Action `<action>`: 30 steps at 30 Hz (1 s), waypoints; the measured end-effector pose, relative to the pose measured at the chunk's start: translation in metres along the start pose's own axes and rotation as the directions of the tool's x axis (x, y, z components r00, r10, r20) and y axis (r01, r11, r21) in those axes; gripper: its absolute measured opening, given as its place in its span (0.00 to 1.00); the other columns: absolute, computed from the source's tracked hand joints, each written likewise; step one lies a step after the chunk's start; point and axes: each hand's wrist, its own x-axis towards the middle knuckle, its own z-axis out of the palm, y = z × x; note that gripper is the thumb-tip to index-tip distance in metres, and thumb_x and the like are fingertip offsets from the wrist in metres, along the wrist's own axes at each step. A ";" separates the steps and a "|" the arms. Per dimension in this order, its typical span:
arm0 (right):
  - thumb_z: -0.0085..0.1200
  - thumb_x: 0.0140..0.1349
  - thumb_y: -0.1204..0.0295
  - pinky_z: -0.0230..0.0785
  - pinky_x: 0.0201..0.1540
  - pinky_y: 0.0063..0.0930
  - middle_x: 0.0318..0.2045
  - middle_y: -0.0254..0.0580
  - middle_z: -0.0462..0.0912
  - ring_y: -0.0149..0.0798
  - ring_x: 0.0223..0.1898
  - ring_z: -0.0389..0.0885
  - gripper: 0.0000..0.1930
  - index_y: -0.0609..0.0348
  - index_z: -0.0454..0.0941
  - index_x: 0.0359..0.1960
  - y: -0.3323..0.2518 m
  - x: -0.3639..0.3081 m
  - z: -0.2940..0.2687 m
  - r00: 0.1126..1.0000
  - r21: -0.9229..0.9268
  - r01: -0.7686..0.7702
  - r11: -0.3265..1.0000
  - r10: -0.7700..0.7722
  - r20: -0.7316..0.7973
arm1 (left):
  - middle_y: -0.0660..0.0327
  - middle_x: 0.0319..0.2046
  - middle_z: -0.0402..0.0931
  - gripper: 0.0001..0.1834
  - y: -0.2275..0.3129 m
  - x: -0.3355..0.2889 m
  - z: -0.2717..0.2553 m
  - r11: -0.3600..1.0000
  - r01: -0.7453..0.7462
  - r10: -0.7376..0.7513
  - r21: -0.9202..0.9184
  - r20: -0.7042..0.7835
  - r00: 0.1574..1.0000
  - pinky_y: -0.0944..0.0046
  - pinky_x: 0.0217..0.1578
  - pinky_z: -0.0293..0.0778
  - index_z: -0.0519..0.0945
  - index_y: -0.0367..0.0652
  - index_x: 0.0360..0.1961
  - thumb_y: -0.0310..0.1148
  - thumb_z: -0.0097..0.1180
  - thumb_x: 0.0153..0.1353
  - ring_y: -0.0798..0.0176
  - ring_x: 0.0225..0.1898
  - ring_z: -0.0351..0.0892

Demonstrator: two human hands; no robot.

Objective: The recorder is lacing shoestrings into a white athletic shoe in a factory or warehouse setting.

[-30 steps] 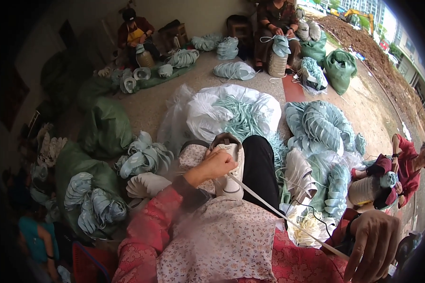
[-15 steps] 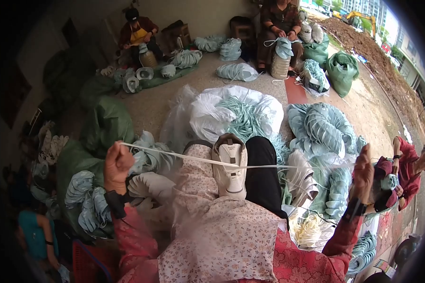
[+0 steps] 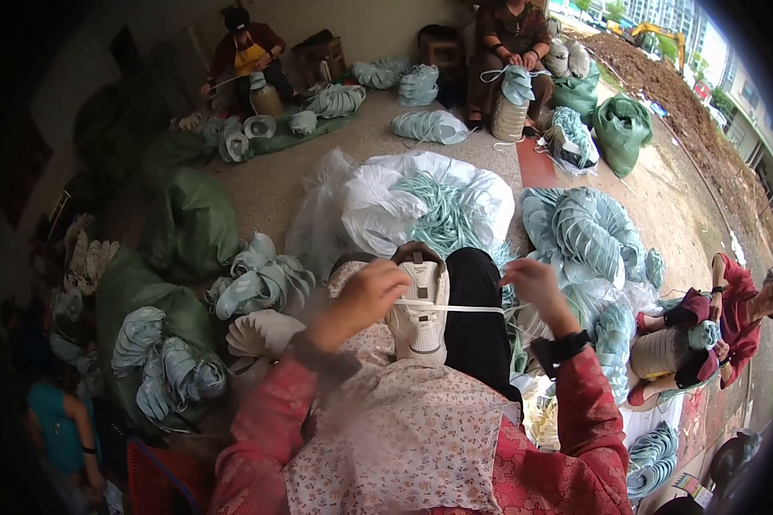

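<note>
A cream and beige shoe upper [image 3: 421,322] stands upright between my knees, its laced front facing up. A flat white shoelace [image 3: 468,308] runs from its eyelets across my black-clad right leg. My left hand [image 3: 365,296] is closed just left of the shoe, the fingers curled in a pinch by its edge; the lace end in them is mostly hidden. My right hand [image 3: 537,290], somewhat blurred, is right of the shoe with fingers pinched close to the lace's other end.
In front of my knees lies a white plastic bag [image 3: 374,202] with pale green laces [image 3: 442,210]. Bundles of light blue shoe pieces [image 3: 588,227] lie right, more on a green sack [image 3: 167,292] left. Co-workers sit at the back [image 3: 511,51] and far right [image 3: 726,318].
Both hands have come inward from wide apart to either side of the shoe. The shoelace, stretched long across before, now shows only a short run to the right.
</note>
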 end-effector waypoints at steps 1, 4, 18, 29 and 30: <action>0.54 0.65 0.73 0.65 0.28 0.17 0.29 0.33 0.84 0.20 0.25 0.73 0.07 0.62 0.80 0.39 -0.007 -0.001 0.021 0.995 -0.060 0.090 0.994 -0.087 0.058 | 0.57 0.33 0.77 0.07 0.001 0.007 0.014 0.999 -0.052 0.052 -0.009 0.052 0.997 0.60 0.41 0.72 0.80 0.39 0.34 0.27 0.61 0.53 0.53 0.38 0.77; 0.56 0.63 0.71 0.68 0.29 0.22 0.27 0.36 0.84 0.26 0.26 0.76 0.07 0.62 0.81 0.37 0.001 -0.001 0.062 0.963 -0.157 0.240 0.958 -0.215 0.164 | 0.58 0.32 0.75 0.07 -0.007 0.013 0.036 0.996 -0.088 0.090 -0.015 0.106 0.990 0.59 0.41 0.71 0.80 0.40 0.34 0.28 0.61 0.53 0.53 0.38 0.76; 0.56 0.62 0.73 0.72 0.36 0.24 0.30 0.42 0.85 0.32 0.30 0.82 0.09 0.63 0.82 0.41 0.003 -0.014 0.069 0.963 -0.202 0.215 0.956 -0.173 0.206 | 0.57 0.30 0.73 0.05 -0.011 0.025 0.069 0.967 -0.057 0.099 -0.249 0.160 0.982 0.56 0.39 0.71 0.81 0.40 0.28 0.29 0.60 0.51 0.52 0.35 0.75; 0.55 0.61 0.79 0.69 0.37 0.22 0.30 0.35 0.77 0.30 0.33 0.78 0.05 0.64 0.82 0.37 0.003 -0.012 0.074 0.920 -0.249 0.382 0.890 -0.343 0.189 | 0.55 0.30 0.72 0.05 -0.019 0.033 0.072 0.978 0.003 0.054 -0.207 0.270 0.961 0.58 0.34 0.70 0.77 0.36 0.28 0.26 0.57 0.49 0.52 0.31 0.74; 0.57 0.59 0.77 0.69 0.36 0.25 0.30 0.38 0.77 0.35 0.31 0.79 0.05 0.62 0.83 0.36 0.003 -0.011 0.075 0.913 -0.257 0.399 0.880 -0.357 0.195 | 0.55 0.29 0.71 0.05 -0.018 0.034 0.072 0.975 0.029 0.038 -0.219 0.294 0.955 0.58 0.34 0.70 0.77 0.36 0.28 0.26 0.57 0.48 0.52 0.31 0.74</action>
